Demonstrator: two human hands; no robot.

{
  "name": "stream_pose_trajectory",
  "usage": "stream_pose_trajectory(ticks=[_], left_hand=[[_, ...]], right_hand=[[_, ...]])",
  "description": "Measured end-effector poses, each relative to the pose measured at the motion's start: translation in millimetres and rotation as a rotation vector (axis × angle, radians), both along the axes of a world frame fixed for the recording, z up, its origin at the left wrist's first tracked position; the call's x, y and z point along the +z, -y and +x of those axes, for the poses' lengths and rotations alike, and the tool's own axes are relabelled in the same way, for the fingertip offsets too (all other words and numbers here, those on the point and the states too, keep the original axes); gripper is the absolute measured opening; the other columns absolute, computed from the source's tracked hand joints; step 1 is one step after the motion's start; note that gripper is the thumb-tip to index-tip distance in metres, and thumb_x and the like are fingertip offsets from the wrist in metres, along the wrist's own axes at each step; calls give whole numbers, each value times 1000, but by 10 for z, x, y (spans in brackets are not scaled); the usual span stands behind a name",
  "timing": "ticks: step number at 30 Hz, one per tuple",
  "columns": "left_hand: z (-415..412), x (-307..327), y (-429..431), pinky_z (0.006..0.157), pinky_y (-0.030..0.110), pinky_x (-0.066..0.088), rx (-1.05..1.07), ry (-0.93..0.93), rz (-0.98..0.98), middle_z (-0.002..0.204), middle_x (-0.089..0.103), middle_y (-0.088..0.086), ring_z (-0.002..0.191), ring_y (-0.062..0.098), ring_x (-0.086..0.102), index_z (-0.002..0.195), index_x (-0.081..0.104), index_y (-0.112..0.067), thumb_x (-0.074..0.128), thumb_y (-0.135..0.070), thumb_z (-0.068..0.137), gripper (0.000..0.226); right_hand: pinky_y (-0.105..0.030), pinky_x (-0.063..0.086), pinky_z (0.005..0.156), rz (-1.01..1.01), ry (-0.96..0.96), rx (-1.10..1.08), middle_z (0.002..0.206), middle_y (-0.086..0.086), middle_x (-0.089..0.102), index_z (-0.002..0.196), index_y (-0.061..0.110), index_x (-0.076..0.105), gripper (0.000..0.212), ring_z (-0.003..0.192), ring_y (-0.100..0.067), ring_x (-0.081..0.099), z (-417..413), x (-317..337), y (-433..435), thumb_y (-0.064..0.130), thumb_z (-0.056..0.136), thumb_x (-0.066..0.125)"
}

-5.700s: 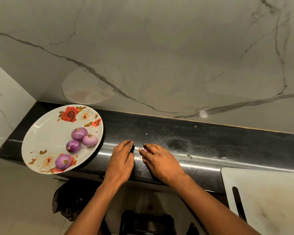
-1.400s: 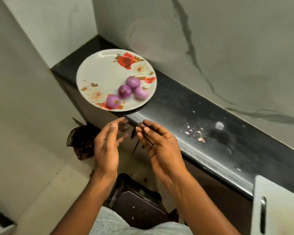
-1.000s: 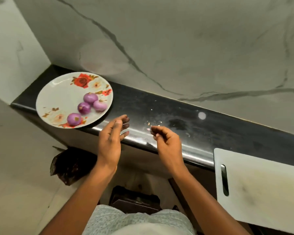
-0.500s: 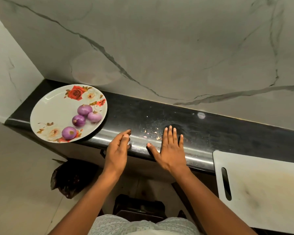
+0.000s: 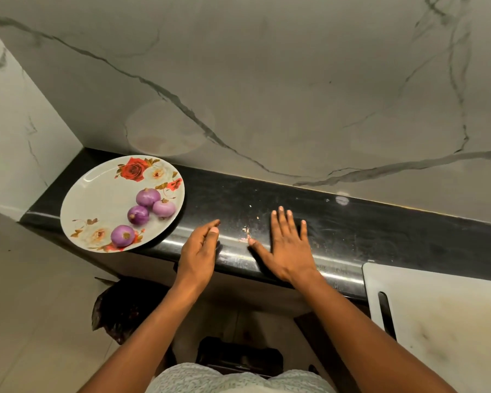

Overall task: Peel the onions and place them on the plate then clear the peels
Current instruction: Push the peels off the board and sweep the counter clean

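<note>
Your right hand [image 5: 287,251] lies flat, palm down, on the black counter [image 5: 380,231]. Its fingers are straight and slightly spread, the thumb reaches out to your left, and nothing is held in it. Your left hand [image 5: 200,252] stands on edge at the counter's front lip with its palm turned toward the right hand. Its fingers are loosely extended and only lightly cupped, and it holds nothing either.

Between the two hands lie the peel scraps [image 5: 245,232], a thin scatter of pale pink flecks (too small to count). They sit just off the tip of your right thumb and beside your right index finger, and are apart from your left fingertips.

The flowered plate [image 5: 97,194] sits at the counter's left end, near your left hand but not touching it. Three peeled purple onions [image 5: 148,197] cluster together on its right side. A fourth onion [image 5: 122,235] lies apart from them near the front rim.

A white cutting board [image 5: 437,307] with a slot handle lies at the far right, well clear of your right hand. A dark bag [image 5: 125,307] sits on the floor below the counter, under the plate's front edge and to the left of your left forearm. The marble wall [image 5: 267,95] rises behind the counter.
</note>
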State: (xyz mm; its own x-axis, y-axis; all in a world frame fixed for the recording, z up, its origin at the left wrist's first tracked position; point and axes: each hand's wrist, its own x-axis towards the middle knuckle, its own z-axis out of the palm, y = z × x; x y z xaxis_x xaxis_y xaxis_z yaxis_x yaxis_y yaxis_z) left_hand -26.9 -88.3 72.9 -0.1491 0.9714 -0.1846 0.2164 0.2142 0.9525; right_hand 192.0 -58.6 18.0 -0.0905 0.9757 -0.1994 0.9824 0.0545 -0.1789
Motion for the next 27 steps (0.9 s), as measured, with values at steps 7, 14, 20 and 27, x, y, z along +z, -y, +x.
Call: stream_pose_trajectory(ticks=[7,14,20,27], left_hand=[[50,-62,-40,88,2,40,0,-9,-14,126,64,-14,106,-22,55,138,65,-22,49,-23,111,31],[-26,-69,-70,81,-4,39,28,-4,-27,124,64,-14,101,-28,54,138,66,-21,49,-23,111,32],[-89,-58,-43,76,-6,40,53,43,-31,124,63,-11,96,-32,53,136,65,-20,48,-19,112,30],[-124,-160,-15,80,-4,42,62,8,-40,123,66,-13,98,-28,57,135,67,-23,50,-21,111,29]], right_hand=[[-55,-16,128,-34,-17,115,172,4,-26,165,28,-15,100,158,-19,-29,-45,-28,-107,92,90,0],[-55,-13,130,22,-10,257,173,8,-21,167,35,-9,90,160,-18,-24,9,71,-418,87,95,11],[-57,-12,129,-105,0,281,174,8,-20,166,38,-10,93,160,-18,-23,54,78,-800,90,91,8],[-58,-13,129,-62,-39,464,174,10,-18,164,49,-9,83,159,-15,-25,97,18,-487,89,95,16]])
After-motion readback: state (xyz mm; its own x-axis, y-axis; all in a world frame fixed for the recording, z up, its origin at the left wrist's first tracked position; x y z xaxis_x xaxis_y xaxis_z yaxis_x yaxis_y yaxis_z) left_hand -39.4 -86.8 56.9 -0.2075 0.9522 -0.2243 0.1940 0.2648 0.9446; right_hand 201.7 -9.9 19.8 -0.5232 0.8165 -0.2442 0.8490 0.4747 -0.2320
